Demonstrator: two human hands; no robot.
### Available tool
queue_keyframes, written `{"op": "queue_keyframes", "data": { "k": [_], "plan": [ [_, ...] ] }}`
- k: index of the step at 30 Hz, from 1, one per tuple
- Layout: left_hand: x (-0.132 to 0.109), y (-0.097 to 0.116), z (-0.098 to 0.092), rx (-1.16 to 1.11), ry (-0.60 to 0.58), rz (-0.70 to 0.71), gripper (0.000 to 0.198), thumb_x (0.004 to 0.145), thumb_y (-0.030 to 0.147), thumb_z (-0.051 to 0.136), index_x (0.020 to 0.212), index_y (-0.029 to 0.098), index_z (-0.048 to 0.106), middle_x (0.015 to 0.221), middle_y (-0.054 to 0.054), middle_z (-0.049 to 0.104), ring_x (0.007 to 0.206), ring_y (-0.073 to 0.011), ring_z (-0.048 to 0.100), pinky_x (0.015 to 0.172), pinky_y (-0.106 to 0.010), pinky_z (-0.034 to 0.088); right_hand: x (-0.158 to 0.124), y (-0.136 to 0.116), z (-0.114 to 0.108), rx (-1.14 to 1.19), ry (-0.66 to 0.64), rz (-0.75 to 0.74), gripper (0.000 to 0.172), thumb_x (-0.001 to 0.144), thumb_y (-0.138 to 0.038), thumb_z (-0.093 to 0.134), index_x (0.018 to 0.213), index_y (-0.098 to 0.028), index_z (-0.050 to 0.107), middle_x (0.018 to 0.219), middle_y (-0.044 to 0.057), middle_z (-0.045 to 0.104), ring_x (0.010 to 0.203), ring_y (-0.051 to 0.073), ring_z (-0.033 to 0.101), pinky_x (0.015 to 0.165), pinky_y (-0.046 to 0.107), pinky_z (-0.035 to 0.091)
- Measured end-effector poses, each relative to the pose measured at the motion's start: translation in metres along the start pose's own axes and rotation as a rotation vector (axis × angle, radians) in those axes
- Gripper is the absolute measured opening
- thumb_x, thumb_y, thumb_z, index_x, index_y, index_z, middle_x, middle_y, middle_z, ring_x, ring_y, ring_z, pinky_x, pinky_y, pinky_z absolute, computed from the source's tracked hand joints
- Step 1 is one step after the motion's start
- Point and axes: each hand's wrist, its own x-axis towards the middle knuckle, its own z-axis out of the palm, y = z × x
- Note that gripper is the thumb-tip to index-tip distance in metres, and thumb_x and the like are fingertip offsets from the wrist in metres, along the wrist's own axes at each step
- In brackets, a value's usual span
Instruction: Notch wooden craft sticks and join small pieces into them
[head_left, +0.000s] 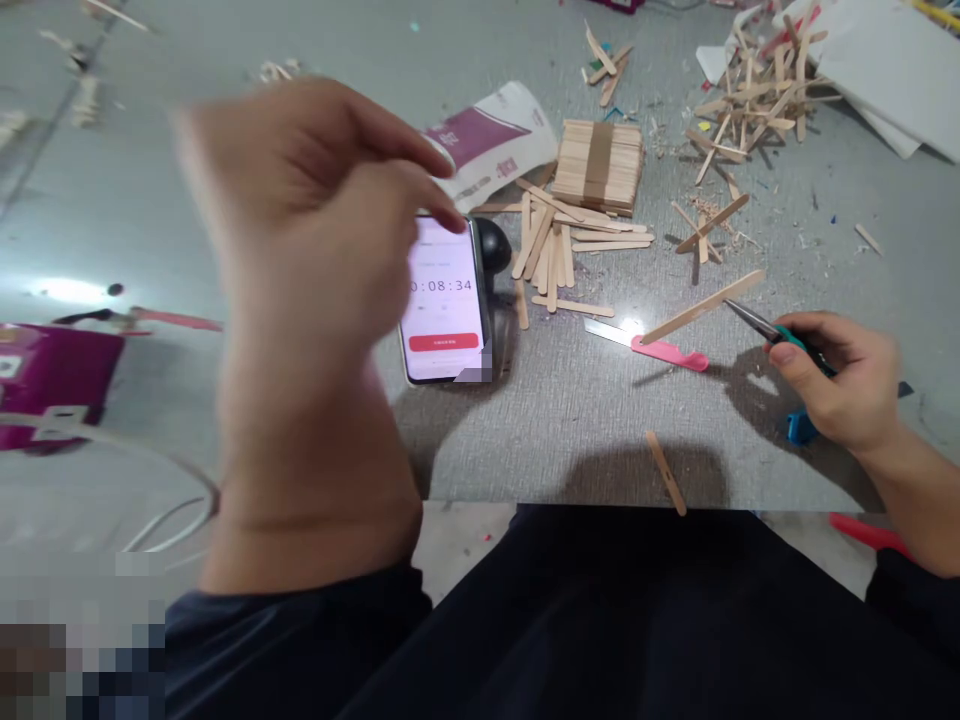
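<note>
My left hand (337, 220) is raised close to the camera, partly smeared by motion. Its fingers are bent, with the index finger and thumb tips apart and nothing visible between them. It hides part of a phone (442, 325) showing a running timer. My right hand (847, 380) is closed around pliers (754, 320) with dark and teal handles. Their narrow metal jaws meet a wooden craft stick (701, 308), which slants above a pink-handled craft knife (671, 353). A single craft stick (665, 472) with a dark mark lies at the table's front edge.
A banded bundle of craft sticks (577, 165) sits beside a purple-and-white wrapper (502, 140). Loose sticks (551, 235) lie before it, and a pile of stick pieces (765, 100) at the back right. A purple box (56, 385) stands left, a blue piece (801, 428) near my right hand.
</note>
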Motion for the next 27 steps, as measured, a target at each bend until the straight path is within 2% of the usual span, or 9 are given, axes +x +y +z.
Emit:
{"op": "queue_keyframes", "data": {
  "k": [1, 2, 4, 5, 8, 12, 15, 21, 27],
  "plan": [
    [-0.004, 0.005, 0.011, -0.260, -0.064, -0.178, 0.017, 0.098, 0.025, 0.065, 0.091, 0.020, 0.080, 0.064, 0.005, 0.070, 0.047, -0.0050, 0.048, 0.041, -0.026, 0.030, 0.000, 0.000, 0.000, -0.003, 0.000, -0.002, 0.027, 0.090, -0.053, 0.083, 0.100, -0.028, 0.081, 0.085, 0.002, 0.081, 0.070, 0.021, 0.073, 0.063, 0.038, 0.058],
    [-0.010, 0.012, 0.022, -0.431, -0.158, -0.261, 0.023, 0.101, 0.035, 0.067, 0.090, 0.020, 0.080, 0.061, 0.003, 0.068, 0.046, -0.0060, 0.049, 0.040, -0.026, 0.030, 0.000, 0.000, 0.000, -0.008, -0.002, -0.002, 0.026, 0.090, -0.053, 0.083, 0.100, -0.029, 0.081, 0.086, 0.002, 0.081, 0.070, 0.021, 0.073, 0.064, 0.038, 0.058],
    [-0.021, 0.033, 0.040, -0.586, -0.408, -0.262, 0.044, 0.105, 0.059, 0.063, 0.098, 0.019, 0.079, 0.069, -0.002, 0.074, 0.053, -0.0101, 0.058, 0.044, -0.027, 0.040, 0.000, 0.000, -0.001, -0.022, -0.002, 0.002, 0.025, 0.090, -0.051, 0.083, 0.101, -0.029, 0.081, 0.087, 0.002, 0.081, 0.072, 0.021, 0.073, 0.066, 0.038, 0.059],
    [-0.027, 0.045, 0.047, -0.599, -0.503, -0.290, 0.050, 0.106, 0.064, 0.060, 0.100, 0.018, 0.078, 0.072, -0.004, 0.074, 0.062, -0.0129, 0.065, 0.050, -0.028, 0.047, 0.000, 0.000, -0.001, -0.030, 0.001, 0.004, 0.024, 0.090, -0.051, 0.083, 0.102, -0.029, 0.081, 0.088, 0.002, 0.081, 0.074, 0.021, 0.074, 0.067, 0.038, 0.059],
    [-0.041, 0.072, 0.059, -0.745, -0.649, -0.383, 0.055, 0.107, 0.067, 0.058, 0.096, 0.016, 0.074, 0.069, -0.004, 0.072, 0.059, -0.0121, 0.063, 0.051, -0.027, 0.047, 0.000, 0.001, 0.000, -0.038, 0.022, 0.000, 0.023, 0.091, -0.049, 0.083, 0.102, -0.029, 0.081, 0.089, 0.002, 0.081, 0.075, 0.021, 0.075, 0.067, 0.038, 0.059],
    [-0.048, 0.081, 0.064, -0.785, -0.579, -0.493, 0.051, 0.102, 0.066, 0.067, 0.087, 0.017, 0.071, 0.065, -0.001, 0.069, 0.057, -0.0105, 0.061, 0.051, -0.024, 0.047, 0.000, 0.000, 0.002, -0.024, 0.020, -0.007, 0.021, 0.091, -0.047, 0.082, 0.101, -0.029, 0.080, 0.088, 0.001, 0.081, 0.074, 0.020, 0.074, 0.066, 0.036, 0.059],
    [-0.050, 0.079, 0.066, -0.798, -0.595, -0.497, 0.047, 0.099, 0.062, 0.073, 0.084, 0.017, 0.070, 0.064, -0.001, 0.069, 0.055, -0.0097, 0.062, 0.051, -0.022, 0.048, -0.001, 0.000, 0.004, -0.022, 0.011, 0.000, 0.021, 0.091, -0.047, 0.082, 0.101, -0.028, 0.080, 0.088, 0.001, 0.081, 0.075, 0.020, 0.074, 0.067, 0.036, 0.059],
    [-0.058, 0.081, 0.067, -0.742, -0.591, -0.458, 0.031, 0.107, 0.038, 0.062, 0.087, 0.017, 0.071, 0.065, 0.000, 0.071, 0.057, -0.0099, 0.066, 0.056, -0.021, 0.052, -0.004, -0.004, 0.006, -0.033, 0.011, 0.001, 0.021, 0.090, -0.046, 0.083, 0.101, -0.028, 0.081, 0.088, 0.001, 0.081, 0.075, 0.020, 0.074, 0.067, 0.035, 0.060],
    [-0.058, 0.081, 0.063, -0.844, -0.564, -0.484, 0.042, 0.110, 0.049, 0.057, 0.088, 0.017, 0.072, 0.063, -0.002, 0.070, 0.054, -0.0112, 0.063, 0.054, -0.024, 0.052, -0.004, -0.004, 0.007, -0.043, -0.014, -0.037, 0.021, 0.090, -0.044, 0.082, 0.104, -0.029, 0.080, 0.087, 0.001, 0.081, 0.072, 0.020, 0.074, 0.065, 0.035, 0.061]
  ]
}}
